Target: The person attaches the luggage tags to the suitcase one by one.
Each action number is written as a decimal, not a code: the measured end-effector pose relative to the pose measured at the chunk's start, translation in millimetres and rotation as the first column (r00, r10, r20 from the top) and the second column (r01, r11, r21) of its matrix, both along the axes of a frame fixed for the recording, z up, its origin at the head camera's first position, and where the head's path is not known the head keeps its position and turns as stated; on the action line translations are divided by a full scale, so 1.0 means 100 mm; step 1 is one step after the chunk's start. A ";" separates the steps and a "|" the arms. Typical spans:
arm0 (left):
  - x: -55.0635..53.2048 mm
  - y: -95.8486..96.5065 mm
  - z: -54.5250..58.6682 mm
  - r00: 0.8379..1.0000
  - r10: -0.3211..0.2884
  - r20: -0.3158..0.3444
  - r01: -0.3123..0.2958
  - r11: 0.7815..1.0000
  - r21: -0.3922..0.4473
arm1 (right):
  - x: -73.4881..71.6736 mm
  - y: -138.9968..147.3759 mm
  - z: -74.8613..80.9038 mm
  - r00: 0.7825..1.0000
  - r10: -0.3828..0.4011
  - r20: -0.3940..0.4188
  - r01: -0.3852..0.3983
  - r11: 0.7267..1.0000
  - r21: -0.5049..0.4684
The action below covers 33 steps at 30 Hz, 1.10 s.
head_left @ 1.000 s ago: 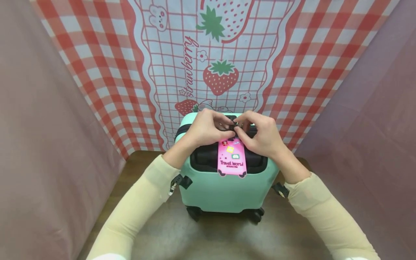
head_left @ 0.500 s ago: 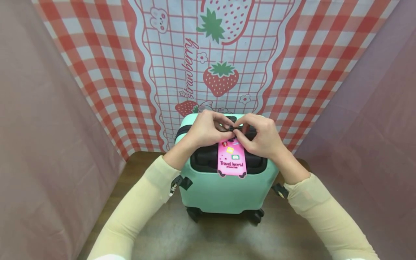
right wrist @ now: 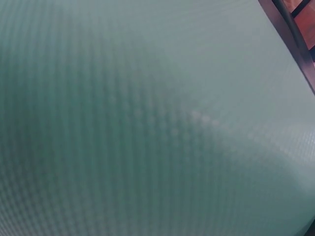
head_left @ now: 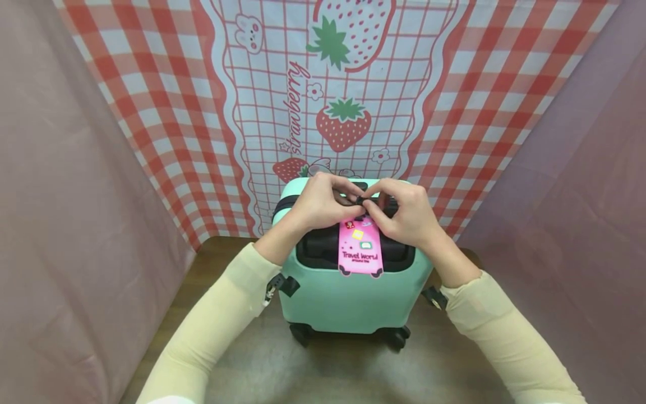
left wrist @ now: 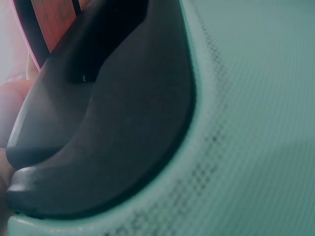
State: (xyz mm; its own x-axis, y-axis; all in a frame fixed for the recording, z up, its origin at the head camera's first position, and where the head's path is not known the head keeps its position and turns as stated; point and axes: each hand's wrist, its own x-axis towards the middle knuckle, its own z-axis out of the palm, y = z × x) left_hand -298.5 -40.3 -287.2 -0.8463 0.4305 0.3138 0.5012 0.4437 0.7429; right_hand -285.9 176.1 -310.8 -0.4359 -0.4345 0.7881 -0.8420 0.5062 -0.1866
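Observation:
A mint-green suitcase (head_left: 348,306) stands upright on its black wheels. From its black top handle area hangs a pink luggage tag (head_left: 360,249) reading "Travel World". Above the tag, the left hand (head_left: 325,202) and right hand (head_left: 406,210) meet fingertip to fingertip, pinching a small black strap (head_left: 360,200) between them. Fingers cover most of the strap, so its fastening is hidden. In the left wrist view the black handle recess (left wrist: 138,113) fills the middle, with the tag's edge at upper left. Only the ribbed mint shell (right wrist: 147,123) and a dark edge show in the right wrist view.
The suitcase stands on a brown wooden table (head_left: 333,373). Behind it hangs a red-and-white checked cloth (head_left: 166,112) with strawberry prints. Pinkish curtains (head_left: 86,224) close in both sides. Dark wrist straps (head_left: 275,286) hang by the cuffs.
Both hands stay at the strap with only slight finger shifts; the right fingertips have come a little closer to the left ones. The whole scene sits slightly lower in view.

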 end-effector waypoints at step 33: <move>0.00 0.00 0.01 1.000 -0.001 0.021 0.001 1.000 0.007 | 0.01 -0.01 0.00 0.999 -0.040 0.003 0.040 0.999 0.009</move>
